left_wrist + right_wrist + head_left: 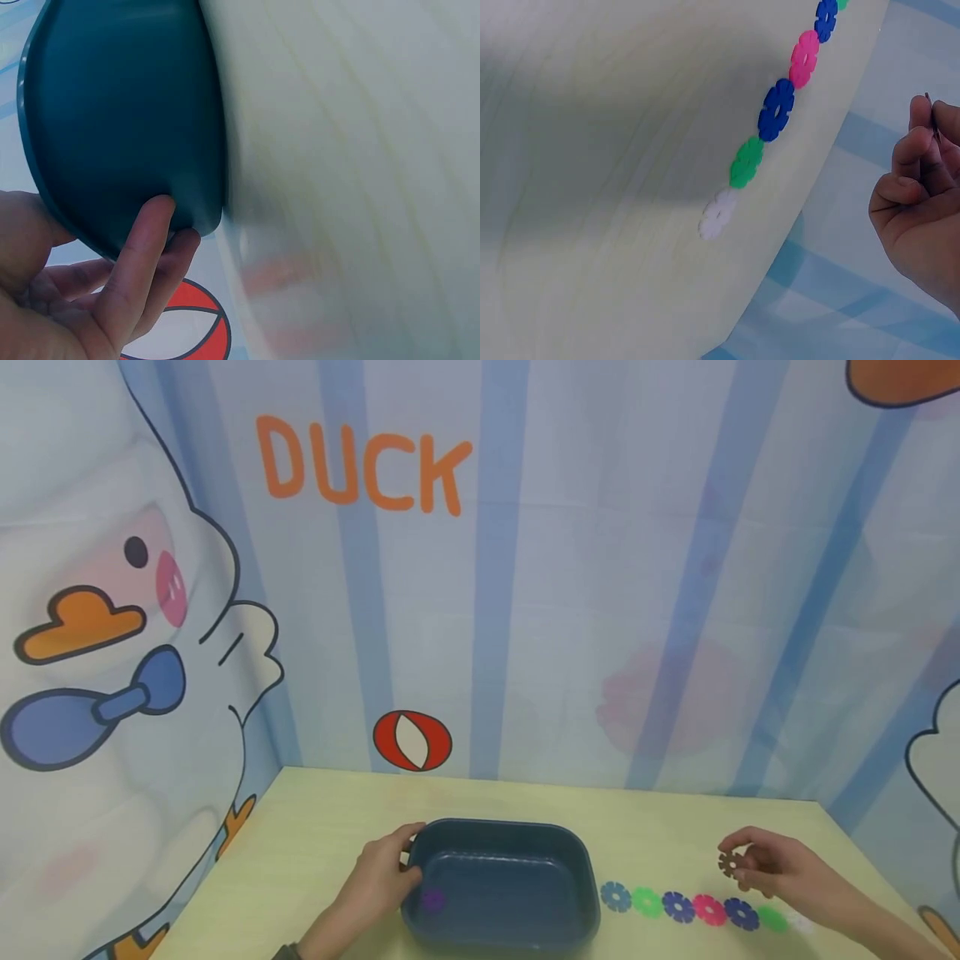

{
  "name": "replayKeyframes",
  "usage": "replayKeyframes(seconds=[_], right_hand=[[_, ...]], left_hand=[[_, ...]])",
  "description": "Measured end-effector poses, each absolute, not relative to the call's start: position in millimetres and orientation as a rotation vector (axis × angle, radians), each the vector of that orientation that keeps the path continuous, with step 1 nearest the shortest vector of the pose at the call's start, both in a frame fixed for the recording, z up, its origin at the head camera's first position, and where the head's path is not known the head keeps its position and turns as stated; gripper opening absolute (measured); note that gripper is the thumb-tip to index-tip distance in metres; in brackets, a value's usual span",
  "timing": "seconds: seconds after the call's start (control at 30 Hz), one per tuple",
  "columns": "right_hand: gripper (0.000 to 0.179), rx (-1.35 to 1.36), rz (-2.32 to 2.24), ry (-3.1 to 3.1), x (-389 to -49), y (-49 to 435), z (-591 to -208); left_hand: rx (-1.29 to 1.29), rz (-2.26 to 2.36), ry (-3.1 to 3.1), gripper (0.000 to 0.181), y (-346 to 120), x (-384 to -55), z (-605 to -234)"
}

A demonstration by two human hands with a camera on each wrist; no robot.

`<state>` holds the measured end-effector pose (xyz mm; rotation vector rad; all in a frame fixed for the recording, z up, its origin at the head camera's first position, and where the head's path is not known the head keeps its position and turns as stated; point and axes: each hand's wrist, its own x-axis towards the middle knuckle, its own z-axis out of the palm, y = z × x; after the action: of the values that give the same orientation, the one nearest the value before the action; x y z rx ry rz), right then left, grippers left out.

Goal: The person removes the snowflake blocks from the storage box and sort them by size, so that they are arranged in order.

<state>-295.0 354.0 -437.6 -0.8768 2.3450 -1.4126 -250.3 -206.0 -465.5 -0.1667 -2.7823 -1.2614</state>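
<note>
My left hand point(381, 874) grips the left rim of a dark blue plastic basin point(517, 835), thumb at the rim and fingers against the outer wall point(135, 112). Inside the basin, at its left, lies a purple piece point(433, 900). Over at the right, my right hand point(783, 866) pinches a brown notched snowflake disc point(730, 863) between thumb and fingertips, above the table; the right wrist view shows it edge-on. Below that hand runs a row of snowflake discs: light blue point(616, 897), green point(647, 902), dark blue point(678, 907), pink point(709, 910), dark blue, green and white point(718, 214).
The pale yellow table point(337, 810) ends at a printed curtain point(570, 568) at the back. More of the curtain, with a duck figure point(90, 693), hangs along the left side. The disc row starts just right of the basin.
</note>
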Motion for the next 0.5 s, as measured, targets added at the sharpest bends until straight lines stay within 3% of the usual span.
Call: replayKeyframes(seconds=[0.4,0.5], right_hand=[[0.022,-0.692,-1.312,2.511,-297.8,403.2,-447.2],[0.03,-0.573,-1.25,2.555,-298.5,415.7,-450.1]], left_hand=[[-0.171,-1.259,-2.774,0.06,-206.1,-250.5,-465.8],[-0.164,-1.26,-2.767,0.06,-206.7,-250.4,-465.8]])
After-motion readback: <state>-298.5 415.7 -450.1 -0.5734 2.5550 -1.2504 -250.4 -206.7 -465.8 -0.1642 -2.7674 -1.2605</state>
